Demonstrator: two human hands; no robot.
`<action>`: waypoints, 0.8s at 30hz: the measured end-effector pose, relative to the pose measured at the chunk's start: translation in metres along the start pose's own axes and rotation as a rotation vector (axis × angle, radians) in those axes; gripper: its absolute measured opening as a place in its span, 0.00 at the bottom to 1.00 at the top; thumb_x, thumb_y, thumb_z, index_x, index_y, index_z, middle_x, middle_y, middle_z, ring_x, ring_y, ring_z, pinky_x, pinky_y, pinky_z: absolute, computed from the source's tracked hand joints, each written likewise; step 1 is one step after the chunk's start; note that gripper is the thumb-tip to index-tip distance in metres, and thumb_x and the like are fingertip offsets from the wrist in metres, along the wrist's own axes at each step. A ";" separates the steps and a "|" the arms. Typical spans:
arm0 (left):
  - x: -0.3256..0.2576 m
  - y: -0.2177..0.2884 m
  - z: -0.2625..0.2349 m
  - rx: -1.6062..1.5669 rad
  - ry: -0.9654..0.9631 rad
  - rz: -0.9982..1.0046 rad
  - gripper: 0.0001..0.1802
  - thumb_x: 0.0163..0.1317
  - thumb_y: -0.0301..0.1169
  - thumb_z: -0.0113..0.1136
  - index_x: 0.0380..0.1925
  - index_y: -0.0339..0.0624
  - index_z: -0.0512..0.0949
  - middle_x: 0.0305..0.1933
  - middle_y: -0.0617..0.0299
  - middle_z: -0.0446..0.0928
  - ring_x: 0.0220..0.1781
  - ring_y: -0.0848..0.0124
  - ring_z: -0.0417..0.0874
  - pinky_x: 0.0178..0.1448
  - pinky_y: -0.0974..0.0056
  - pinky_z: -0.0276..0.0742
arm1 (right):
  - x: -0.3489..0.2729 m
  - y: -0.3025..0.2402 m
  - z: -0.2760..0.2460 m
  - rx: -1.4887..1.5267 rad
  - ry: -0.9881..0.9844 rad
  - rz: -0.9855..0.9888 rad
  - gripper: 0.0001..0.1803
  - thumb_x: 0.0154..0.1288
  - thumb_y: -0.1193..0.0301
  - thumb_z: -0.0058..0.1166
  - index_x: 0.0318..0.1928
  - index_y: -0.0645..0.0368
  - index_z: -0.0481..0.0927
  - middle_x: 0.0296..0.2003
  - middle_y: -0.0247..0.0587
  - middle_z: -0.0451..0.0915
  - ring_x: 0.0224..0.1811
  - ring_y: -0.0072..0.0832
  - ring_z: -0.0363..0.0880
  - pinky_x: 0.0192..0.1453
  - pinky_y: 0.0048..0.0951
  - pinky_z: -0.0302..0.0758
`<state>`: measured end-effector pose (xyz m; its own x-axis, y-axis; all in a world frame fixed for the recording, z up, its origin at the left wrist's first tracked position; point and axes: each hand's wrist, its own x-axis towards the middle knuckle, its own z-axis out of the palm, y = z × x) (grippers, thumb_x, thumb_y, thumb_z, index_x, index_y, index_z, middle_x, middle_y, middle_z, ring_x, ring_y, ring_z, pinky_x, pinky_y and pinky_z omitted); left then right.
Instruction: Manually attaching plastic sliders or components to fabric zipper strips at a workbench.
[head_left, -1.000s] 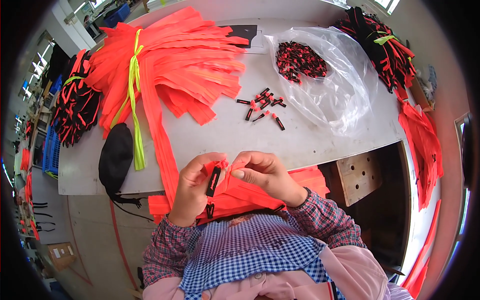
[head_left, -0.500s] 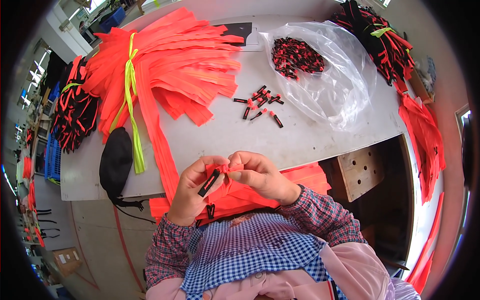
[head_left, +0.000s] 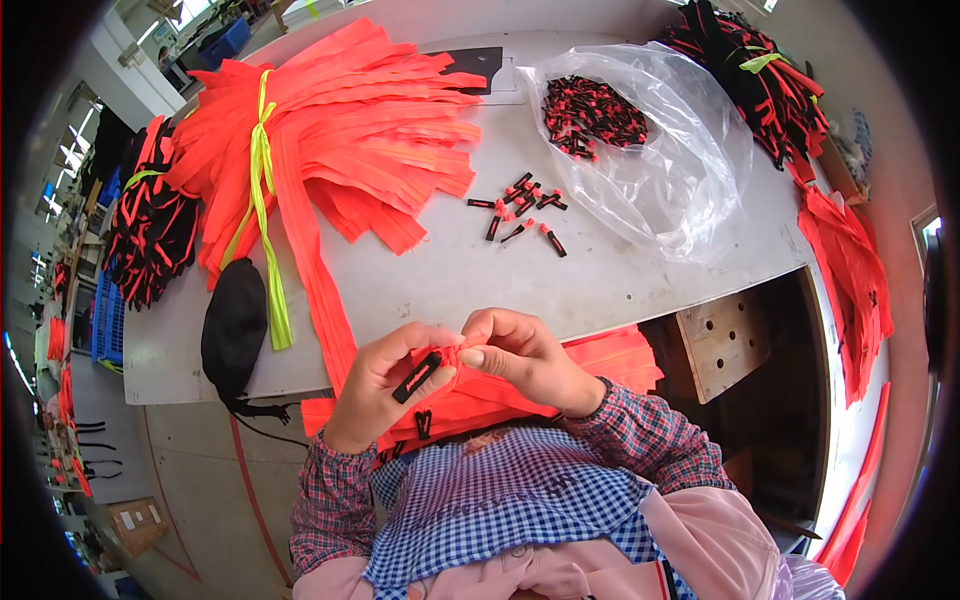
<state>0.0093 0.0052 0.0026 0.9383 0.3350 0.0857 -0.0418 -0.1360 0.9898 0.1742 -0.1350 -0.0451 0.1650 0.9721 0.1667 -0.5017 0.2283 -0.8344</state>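
Over my lap, my left hand [head_left: 372,390] pinches a zipper pull [head_left: 417,377], a black tag with small red marks and a red cord. Against it, my right hand [head_left: 535,365] closes thumb and forefinger on the red cord [head_left: 456,352]. The fingertips nearly meet, so how the cord loops is hidden. Below them, orange-red zipper tapes [head_left: 615,360] lie across my lap, with dark pulls [head_left: 424,424] hanging by my left wrist. From the table, one long tape [head_left: 322,290] runs down behind my left hand.
On the table lies a large bundle of orange-red tapes [head_left: 360,130], tied with a yellow-green strip [head_left: 262,170]. Loose zipper pulls [head_left: 522,205] lie beside a clear plastic bag [head_left: 680,190] holding many more. A black pouch [head_left: 235,325] hangs at the left edge; a wooden board [head_left: 722,345] stands below the table.
My left hand has turned slightly, and the black tag has tilted and shifted a little lower. My right hand still pinches the red cord in nearly the same place.
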 end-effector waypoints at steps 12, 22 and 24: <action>-0.006 0.005 0.021 0.426 0.217 0.177 0.18 0.57 0.14 0.67 0.49 0.35 0.82 0.42 0.53 0.85 0.42 0.62 0.88 0.46 0.64 0.82 | 0.000 -0.007 0.002 -0.787 0.010 -0.427 0.15 0.64 0.75 0.68 0.52 0.58 0.85 0.42 0.39 0.80 0.44 0.32 0.81 0.49 0.32 0.79; -0.007 0.004 0.017 0.393 0.177 0.142 0.14 0.53 0.10 0.65 0.39 0.34 0.83 0.39 0.56 0.84 0.38 0.67 0.85 0.41 0.66 0.78 | -0.003 -0.004 0.004 -0.936 0.068 -0.573 0.16 0.59 0.72 0.72 0.48 0.56 0.86 0.38 0.38 0.78 0.42 0.34 0.79 0.47 0.34 0.78; -0.006 0.002 0.015 0.358 0.166 0.143 0.15 0.54 0.10 0.66 0.40 0.35 0.85 0.40 0.56 0.84 0.39 0.66 0.86 0.42 0.66 0.80 | -0.003 -0.004 0.004 -0.957 0.059 -0.584 0.16 0.59 0.71 0.72 0.47 0.57 0.85 0.38 0.38 0.78 0.42 0.34 0.80 0.47 0.34 0.78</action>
<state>0.0084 -0.0114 0.0025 0.8623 0.4312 0.2654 -0.0180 -0.4977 0.8672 0.1723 -0.1384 -0.0399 0.2141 0.7197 0.6604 0.5203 0.4882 -0.7007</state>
